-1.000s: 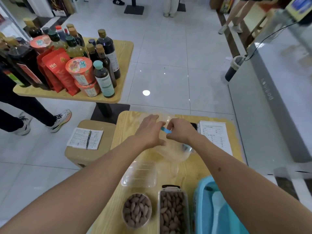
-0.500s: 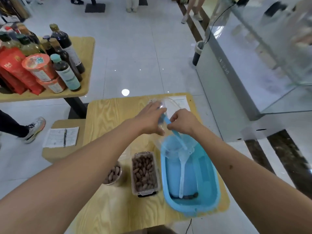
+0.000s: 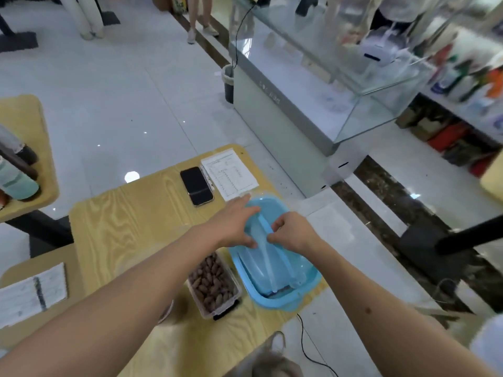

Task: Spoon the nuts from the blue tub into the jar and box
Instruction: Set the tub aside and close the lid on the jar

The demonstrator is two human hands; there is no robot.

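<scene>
Blue tub (image 3: 275,300) lay under both our hands; clear spoon (image 3: 265,257) ran lengthwise toward us, right hand (image 3: 292,234) pinching its handle, left hand (image 3: 234,224) flat, fingers relaxed.

Pale glossy floor tiles (image 3: 141,85) are seen throughout, with ceiling lights reflected in them. A glass display counter (image 3: 326,85) is set at right, a small bin (image 3: 228,83) at its near corner. A second wooden table (image 3: 24,148) is placed at left.
</scene>
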